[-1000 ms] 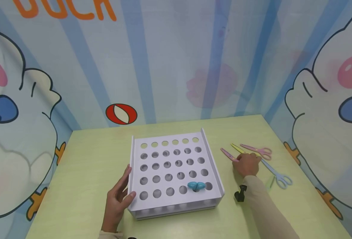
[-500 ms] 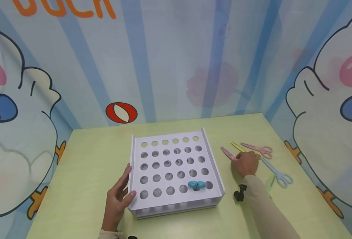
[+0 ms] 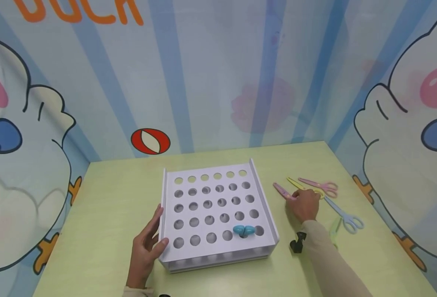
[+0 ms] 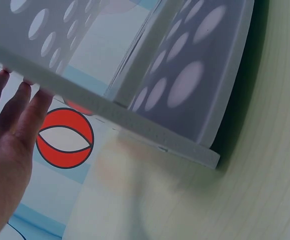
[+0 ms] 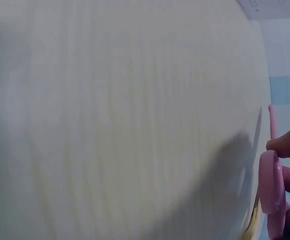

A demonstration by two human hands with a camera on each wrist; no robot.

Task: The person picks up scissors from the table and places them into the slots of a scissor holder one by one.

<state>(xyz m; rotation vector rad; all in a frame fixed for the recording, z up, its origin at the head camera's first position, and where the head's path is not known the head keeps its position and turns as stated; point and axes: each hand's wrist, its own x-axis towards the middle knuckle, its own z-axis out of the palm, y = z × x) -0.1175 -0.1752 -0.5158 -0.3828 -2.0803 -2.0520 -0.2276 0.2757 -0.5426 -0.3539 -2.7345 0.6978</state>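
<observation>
My right hand pinches the leftmost pink scissors, right of the perforated rack; a sideways lift could snag the yellow scissors alongside. My left hand, fingers extended, touches the rack.

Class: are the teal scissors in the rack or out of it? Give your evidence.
In: the teal scissors show only their handles, above a front-row hole of the rack; the blades are out of sight.

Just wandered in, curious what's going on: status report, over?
Left hand touching side of white rack. Right hand pinching pink scissors. Teal handles poking up from rack. Possibly in the way: yellow scissors alongside.
</observation>
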